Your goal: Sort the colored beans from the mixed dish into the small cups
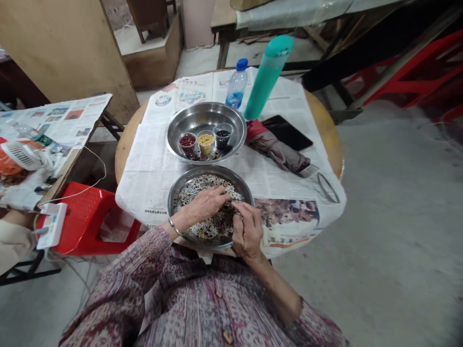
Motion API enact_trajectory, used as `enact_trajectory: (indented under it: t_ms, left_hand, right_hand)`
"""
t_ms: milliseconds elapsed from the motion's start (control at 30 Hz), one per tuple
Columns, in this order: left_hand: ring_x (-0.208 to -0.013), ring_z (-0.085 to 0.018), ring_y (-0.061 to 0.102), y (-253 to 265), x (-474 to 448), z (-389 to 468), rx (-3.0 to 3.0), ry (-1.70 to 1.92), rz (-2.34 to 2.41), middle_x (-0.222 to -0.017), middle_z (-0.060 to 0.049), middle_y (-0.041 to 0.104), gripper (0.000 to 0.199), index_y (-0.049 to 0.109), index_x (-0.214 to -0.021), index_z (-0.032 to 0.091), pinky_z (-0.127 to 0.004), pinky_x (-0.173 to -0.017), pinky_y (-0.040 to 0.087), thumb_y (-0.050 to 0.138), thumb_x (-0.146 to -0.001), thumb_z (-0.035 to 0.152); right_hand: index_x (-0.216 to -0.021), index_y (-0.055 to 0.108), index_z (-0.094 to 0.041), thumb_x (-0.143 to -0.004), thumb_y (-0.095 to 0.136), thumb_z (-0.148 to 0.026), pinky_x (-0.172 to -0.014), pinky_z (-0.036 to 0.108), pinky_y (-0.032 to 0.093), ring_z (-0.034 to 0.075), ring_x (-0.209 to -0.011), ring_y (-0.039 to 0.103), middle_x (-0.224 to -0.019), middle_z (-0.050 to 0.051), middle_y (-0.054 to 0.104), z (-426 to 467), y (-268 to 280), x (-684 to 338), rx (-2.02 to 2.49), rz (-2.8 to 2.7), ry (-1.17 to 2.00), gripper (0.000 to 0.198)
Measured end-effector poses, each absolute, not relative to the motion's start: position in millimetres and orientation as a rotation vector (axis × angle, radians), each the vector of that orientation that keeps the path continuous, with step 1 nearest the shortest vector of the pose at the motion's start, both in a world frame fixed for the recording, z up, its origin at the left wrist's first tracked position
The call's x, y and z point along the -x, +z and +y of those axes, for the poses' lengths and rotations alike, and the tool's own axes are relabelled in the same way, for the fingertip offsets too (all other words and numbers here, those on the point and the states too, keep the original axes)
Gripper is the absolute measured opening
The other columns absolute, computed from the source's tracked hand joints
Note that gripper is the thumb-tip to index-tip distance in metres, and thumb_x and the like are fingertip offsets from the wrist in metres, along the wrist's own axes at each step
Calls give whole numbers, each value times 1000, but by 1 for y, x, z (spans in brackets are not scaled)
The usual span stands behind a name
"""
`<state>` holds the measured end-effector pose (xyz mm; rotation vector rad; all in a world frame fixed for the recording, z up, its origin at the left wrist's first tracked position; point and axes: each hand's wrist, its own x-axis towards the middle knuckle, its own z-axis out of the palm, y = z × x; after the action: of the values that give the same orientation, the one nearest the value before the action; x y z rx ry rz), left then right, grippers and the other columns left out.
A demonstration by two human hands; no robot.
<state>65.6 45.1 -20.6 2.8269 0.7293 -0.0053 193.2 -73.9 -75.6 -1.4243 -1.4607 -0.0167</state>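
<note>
A steel basin (249,190) in front of me holds a mix of small white, black, yellow and dark red grains or beans (197,188). My left hand (208,205) reaches over the mix, palm down, its fingers bent and close together, tips low over the grains. Beside it, over the right rim, my right hand (248,229) is closed, with thumb and forefinger pinched. Anything between the fingertips is too small or hidden to make out. Behind stands a larger steel basin (173,120) with three clear cups: one of dark red beans (187,140), one of yellow (206,140), one of black (222,137).
Newspaper (141,168) covers the round table. At its back stand a blue-capped bottle (236,86) and a green bottle (269,74). A folded umbrella (278,149), a dark tablet or phone (287,131) and a strap loop (328,188) lie right. A red stool (81,217) stands left.
</note>
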Motion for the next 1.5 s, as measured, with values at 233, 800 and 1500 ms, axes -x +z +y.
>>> enact_trajectory:
  t_ms: [233, 800, 1500]
  left_hand:
    - [-100, -18, 58, -8, -13, 24, -2727, 35, 1088, -105, -5, 60, 28, 60, -114, 18, -29, -85, 52, 43, -97, 5]
    - [-80, -16, 60, -35, 13, -28, -2621, 728, 1180, -82, -2, 67, 22, 65, -96, 19, -31, -75, 45, 45, -103, 26]
    - [-71, -16, 58, -54, 26, -28, -2644, 871, 1090, -71, -3, 62, 23, 61, -79, 18, -33, -76, 46, 46, -95, 23]
  right_hand:
    - [-122, 61, -23, -93, 50, -13, -92, 39, 50, 22, -103, 62, -108, 8, 67, -73, -72, -195, 1401, -1541, -3, 33]
    - [-70, 60, -22, -83, 53, -8, -72, 32, 45, 18, -74, 57, -74, 1, 62, -68, -35, -205, 1351, -2529, 318, 21]
    - [-105, 70, -21, -90, 61, -23, -92, 45, 51, 26, -109, 55, -115, 11, 65, 18, -47, -211, 1239, -2442, 164, 18]
